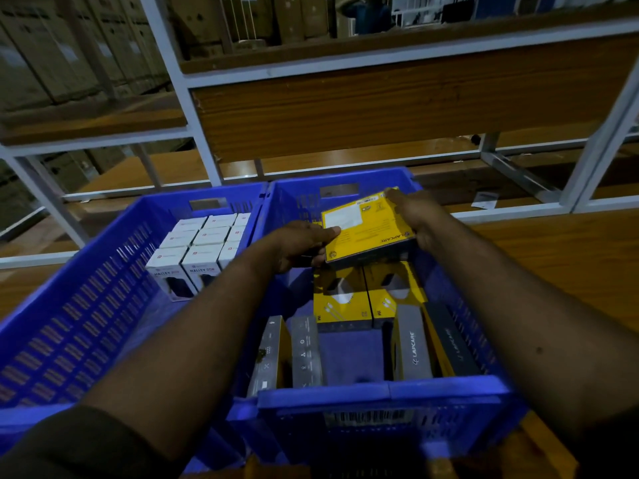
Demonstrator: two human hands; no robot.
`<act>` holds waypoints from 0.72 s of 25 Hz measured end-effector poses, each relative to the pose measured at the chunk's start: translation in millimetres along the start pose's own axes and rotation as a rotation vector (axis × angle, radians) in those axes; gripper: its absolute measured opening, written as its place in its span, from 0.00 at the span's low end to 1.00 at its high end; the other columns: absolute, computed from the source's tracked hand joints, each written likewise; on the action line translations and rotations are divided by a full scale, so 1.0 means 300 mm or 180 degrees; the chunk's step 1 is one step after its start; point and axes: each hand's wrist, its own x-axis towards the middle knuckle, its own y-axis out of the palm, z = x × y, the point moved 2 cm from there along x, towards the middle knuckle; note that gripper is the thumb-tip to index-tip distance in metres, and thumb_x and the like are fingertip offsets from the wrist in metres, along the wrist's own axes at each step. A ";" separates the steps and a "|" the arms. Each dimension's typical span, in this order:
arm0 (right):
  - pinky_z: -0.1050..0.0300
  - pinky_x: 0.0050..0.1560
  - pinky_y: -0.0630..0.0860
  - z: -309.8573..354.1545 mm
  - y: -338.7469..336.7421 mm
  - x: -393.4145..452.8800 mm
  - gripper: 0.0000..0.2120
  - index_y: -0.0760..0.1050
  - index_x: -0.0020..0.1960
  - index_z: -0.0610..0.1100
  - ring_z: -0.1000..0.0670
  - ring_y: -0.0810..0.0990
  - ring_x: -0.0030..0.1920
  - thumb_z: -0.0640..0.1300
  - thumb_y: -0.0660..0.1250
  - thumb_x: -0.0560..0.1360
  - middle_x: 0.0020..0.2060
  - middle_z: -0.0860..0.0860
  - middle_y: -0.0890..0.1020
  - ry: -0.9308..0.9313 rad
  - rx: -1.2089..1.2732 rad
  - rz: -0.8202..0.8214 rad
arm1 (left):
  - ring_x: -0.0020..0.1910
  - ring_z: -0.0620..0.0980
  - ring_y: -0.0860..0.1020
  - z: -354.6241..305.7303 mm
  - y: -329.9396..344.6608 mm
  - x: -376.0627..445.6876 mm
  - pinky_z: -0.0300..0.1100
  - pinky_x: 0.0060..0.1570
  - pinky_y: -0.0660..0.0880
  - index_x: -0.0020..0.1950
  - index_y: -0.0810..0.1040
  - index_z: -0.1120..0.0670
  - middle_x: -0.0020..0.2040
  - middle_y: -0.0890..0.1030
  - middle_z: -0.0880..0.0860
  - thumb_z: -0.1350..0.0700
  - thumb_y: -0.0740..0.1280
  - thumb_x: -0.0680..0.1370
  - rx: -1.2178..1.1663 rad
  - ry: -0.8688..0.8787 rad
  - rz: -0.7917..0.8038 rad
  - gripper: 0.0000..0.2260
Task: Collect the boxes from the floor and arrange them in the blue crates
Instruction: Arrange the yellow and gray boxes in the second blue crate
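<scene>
Two blue crates stand side by side in front of me. Over the far part of the right crate [380,395] I hold a flat yellow box [368,229] with both hands. My left hand [304,245] grips its left edge, thumb on top. My right hand [416,216] grips its right edge. Below it lie two yellow boxes [366,295] flat, and several grey and black boxes [411,344] stand on edge nearer me. The left crate [86,305] holds several white boxes [200,250] packed upright at its far end.
A white metal rack frame [193,108] with wooden shelves stands just behind the crates. Brown cartons [52,57] are stacked far left. A wooden surface [553,250] runs to the right of the crates, with a small paper [484,200] lying on it.
</scene>
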 end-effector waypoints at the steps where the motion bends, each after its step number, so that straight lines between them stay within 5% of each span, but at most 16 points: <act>1: 0.45 0.51 0.80 0.005 0.002 -0.006 0.12 0.77 0.51 0.41 0.41 0.83 0.48 0.50 0.66 0.79 0.53 0.40 0.83 -0.0040 0.0039 0.0032 | 0.38 0.49 0.77 0.000 0.000 0.001 0.36 0.33 0.78 0.54 0.77 0.59 0.42 0.79 0.56 0.51 0.68 0.80 0.0050 0.0073 -0.0165 0.11; 4: 0.50 0.45 0.80 0.028 0.027 -0.029 0.08 0.77 0.50 0.42 0.48 0.82 0.41 0.47 0.70 0.76 0.48 0.42 0.84 -0.0674 0.0171 0.0072 | 0.47 0.53 0.80 -0.013 0.008 -0.014 0.41 0.38 0.81 0.58 0.75 0.60 0.54 0.80 0.59 0.44 0.66 0.79 -0.0155 0.0090 -0.0537 0.20; 8: 0.68 0.39 0.74 0.075 0.080 -0.124 0.17 0.74 0.50 0.47 0.62 0.77 0.39 0.40 0.79 0.67 0.41 0.54 0.80 -0.1846 -0.0514 0.0740 | 0.56 0.63 0.80 -0.039 0.021 -0.039 0.58 0.53 0.79 0.62 0.76 0.60 0.60 0.79 0.66 0.31 0.60 0.75 -0.1788 -0.0257 0.0463 0.34; 11: 0.60 0.50 0.79 0.068 0.100 -0.160 0.17 0.78 0.50 0.49 0.53 0.82 0.52 0.42 0.80 0.65 0.49 0.51 0.83 -0.1909 -0.1042 0.1469 | 0.54 0.59 0.82 -0.041 -0.015 -0.022 0.54 0.56 0.80 0.71 0.72 0.59 0.59 0.80 0.63 0.43 0.65 0.79 -0.2167 -0.0060 0.0516 0.27; 13: 0.53 0.54 0.81 0.060 0.098 -0.149 0.14 0.79 0.54 0.42 0.47 0.83 0.55 0.41 0.76 0.70 0.53 0.45 0.84 -0.1618 -0.0605 0.1746 | 0.45 0.53 0.85 -0.041 -0.021 -0.022 0.47 0.46 0.84 0.65 0.75 0.59 0.51 0.84 0.59 0.53 0.64 0.81 -0.1751 -0.0020 0.0292 0.15; 16: 0.53 0.51 0.79 0.060 0.070 -0.110 0.17 0.76 0.61 0.38 0.41 0.80 0.58 0.38 0.73 0.73 0.57 0.41 0.81 -0.1345 -0.0360 0.0795 | 0.44 0.52 0.84 -0.038 -0.012 -0.028 0.46 0.42 0.84 0.55 0.77 0.56 0.47 0.84 0.56 0.57 0.63 0.81 -0.1317 0.0006 0.0137 0.05; 18: 0.56 0.51 0.75 0.052 0.038 -0.071 0.29 0.69 0.69 0.38 0.44 0.76 0.61 0.40 0.75 0.71 0.62 0.44 0.76 -0.1161 -0.0722 0.0177 | 0.46 0.53 0.82 -0.040 -0.006 -0.027 0.47 0.44 0.83 0.54 0.77 0.55 0.48 0.83 0.55 0.58 0.61 0.82 -0.1119 0.0119 0.0131 0.05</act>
